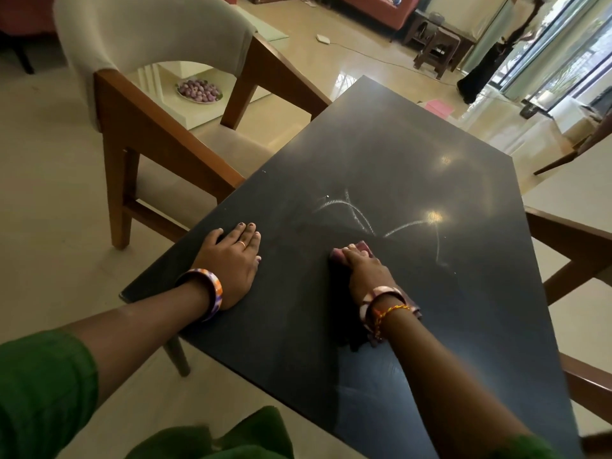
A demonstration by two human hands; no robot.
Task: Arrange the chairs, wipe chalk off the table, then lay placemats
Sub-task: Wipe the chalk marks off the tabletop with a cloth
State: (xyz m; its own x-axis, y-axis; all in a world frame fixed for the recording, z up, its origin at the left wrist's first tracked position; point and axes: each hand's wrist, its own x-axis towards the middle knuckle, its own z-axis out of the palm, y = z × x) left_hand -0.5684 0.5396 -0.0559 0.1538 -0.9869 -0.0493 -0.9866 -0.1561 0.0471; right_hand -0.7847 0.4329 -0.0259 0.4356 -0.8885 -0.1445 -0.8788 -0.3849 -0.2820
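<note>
A dark table (381,154) fills the middle of the view. White chalk lines (361,213) curve across its centre, just beyond my right hand. My right hand (366,271) presses a pinkish cloth (359,248) flat on the tabletop, and part of the cloth trails under my wrist. My left hand (231,256) rests palm down, fingers straight, near the table's left edge. A wooden chair with a cream seat and back (149,54) stands at the table's left side. Another wooden chair (576,246) shows at the right side, mostly cut off.
A plate of purple round items (198,91) lies on a low white platform behind the left chair. A small wooden stool (437,51) and a cable on the floor lie at the back right. Glossy tiled floor surrounds the table.
</note>
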